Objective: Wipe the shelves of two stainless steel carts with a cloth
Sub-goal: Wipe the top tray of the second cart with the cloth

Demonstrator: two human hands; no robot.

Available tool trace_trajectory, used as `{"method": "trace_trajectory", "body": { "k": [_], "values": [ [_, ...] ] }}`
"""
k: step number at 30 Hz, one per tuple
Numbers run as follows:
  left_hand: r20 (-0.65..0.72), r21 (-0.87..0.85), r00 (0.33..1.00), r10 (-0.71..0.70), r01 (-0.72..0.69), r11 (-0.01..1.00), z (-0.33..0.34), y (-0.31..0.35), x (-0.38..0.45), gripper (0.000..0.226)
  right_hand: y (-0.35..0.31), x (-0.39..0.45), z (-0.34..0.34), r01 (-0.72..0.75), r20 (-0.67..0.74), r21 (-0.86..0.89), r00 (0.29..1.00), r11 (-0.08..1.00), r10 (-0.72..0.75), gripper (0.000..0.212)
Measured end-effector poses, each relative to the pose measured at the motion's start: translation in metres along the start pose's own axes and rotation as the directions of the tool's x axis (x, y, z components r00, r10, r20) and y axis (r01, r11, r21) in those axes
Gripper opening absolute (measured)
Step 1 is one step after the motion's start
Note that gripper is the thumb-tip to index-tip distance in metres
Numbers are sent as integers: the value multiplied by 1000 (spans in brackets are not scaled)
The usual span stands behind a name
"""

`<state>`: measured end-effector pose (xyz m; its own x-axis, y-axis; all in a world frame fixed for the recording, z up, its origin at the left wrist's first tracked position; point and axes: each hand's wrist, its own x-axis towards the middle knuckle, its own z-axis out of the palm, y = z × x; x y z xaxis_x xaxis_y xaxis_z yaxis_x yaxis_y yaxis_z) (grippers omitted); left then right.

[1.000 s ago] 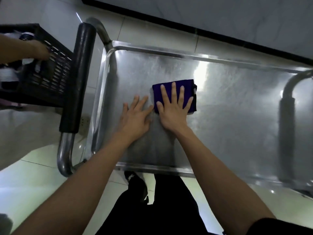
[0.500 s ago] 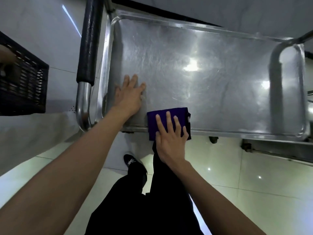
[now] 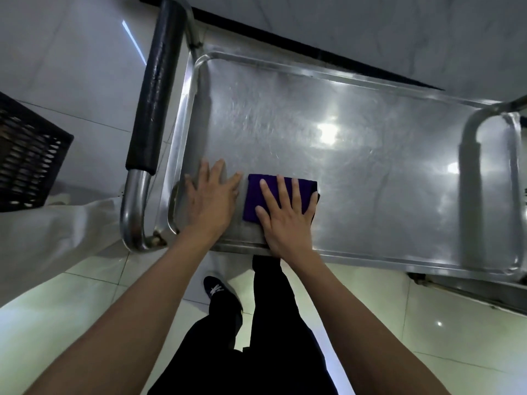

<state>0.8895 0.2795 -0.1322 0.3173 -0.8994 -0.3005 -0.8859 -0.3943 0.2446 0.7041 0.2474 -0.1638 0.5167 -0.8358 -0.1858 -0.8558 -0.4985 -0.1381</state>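
We press the folded purple cloth (image 3: 278, 196) flat with our right hand (image 3: 288, 216) on the cart's top shelf (image 3: 370, 166); left hand (image 3: 212, 202), fingers flat beside the cloth, likely steadies the cart.

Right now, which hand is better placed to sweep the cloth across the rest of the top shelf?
Right. The right hand already lies flat on the purple cloth, with the unwiped shelf stretching to its right. The left hand rests on bare steel near the handle, probably steadying the cart.

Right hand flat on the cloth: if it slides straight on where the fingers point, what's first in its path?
Looks free: right hand on the purple cloth has only bare shelf ahead, then probably the far rim.
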Motion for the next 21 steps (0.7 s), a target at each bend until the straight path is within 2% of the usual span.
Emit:
{"method": "trace_trajectory", "body": {
  "k": [4,9,15,21],
  "values": [
    [-21,-44,1000,-2,1,999,-1,-2,-1,43,6,69,-11,14,4,90,1000,996,-14,60],
    [10,-45,997,-79,79,996,-1,7,0,43,14,167,-33,90,3,60,996,994,-90,59],
    [-24,-78,992,-122,119,990,0,13,1,46,8,294,-59,118,11,76,993,990,-119,57],
    [-34,-96,992,-125,122,988,2,9,2,47,-7,335,-69,85,8,102,996,991,-86,57]
  ]
}}
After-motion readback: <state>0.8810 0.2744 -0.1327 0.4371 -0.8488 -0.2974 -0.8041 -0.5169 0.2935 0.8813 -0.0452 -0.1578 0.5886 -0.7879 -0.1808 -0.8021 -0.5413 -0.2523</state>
